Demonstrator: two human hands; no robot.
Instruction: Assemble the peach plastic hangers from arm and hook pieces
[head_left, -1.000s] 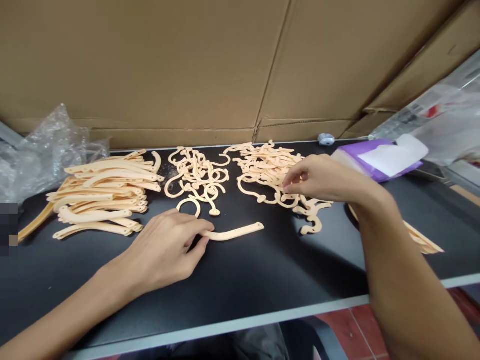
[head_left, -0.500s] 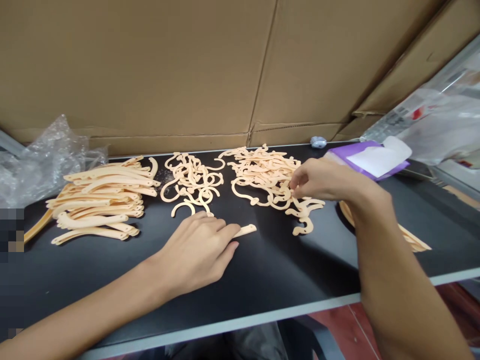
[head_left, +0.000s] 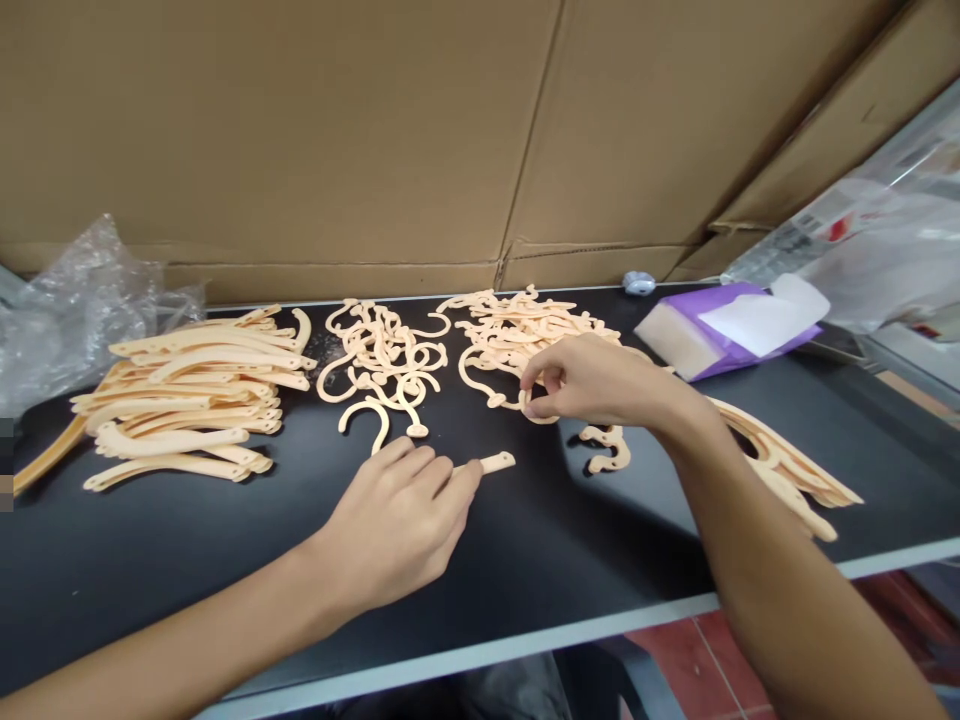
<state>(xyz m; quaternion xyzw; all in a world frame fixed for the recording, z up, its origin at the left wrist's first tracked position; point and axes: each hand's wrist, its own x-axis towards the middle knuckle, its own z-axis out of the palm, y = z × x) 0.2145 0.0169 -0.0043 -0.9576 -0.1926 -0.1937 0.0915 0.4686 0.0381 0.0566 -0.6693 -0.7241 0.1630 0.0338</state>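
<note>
My left hand (head_left: 401, 525) lies palm down on the black table (head_left: 525, 560), fingers together over a curved peach plastic bar (head_left: 495, 463) whose end sticks out past my fingertips. My right hand (head_left: 592, 380) hovers just right of it, thumb and fingers pinched on a peach hook piece (head_left: 534, 413) lifted from the right heap of hooks (head_left: 517, 335). A second heap of hooks (head_left: 382, 355) lies behind my left hand. A stack of long curved bars (head_left: 187, 395) sits at the left.
More curved bars (head_left: 780, 460) lie under my right forearm near the table's edge. A purple pack with white sheets (head_left: 720, 325) sits at the back right, crumpled clear plastic (head_left: 75, 300) at the back left, cardboard boxes (head_left: 450, 130) behind. The front edge (head_left: 525, 645) is close.
My right hand has left the right heap and come left and nearer, pinching a hook. My left hand has slid right along the bar and now covers most of it.
</note>
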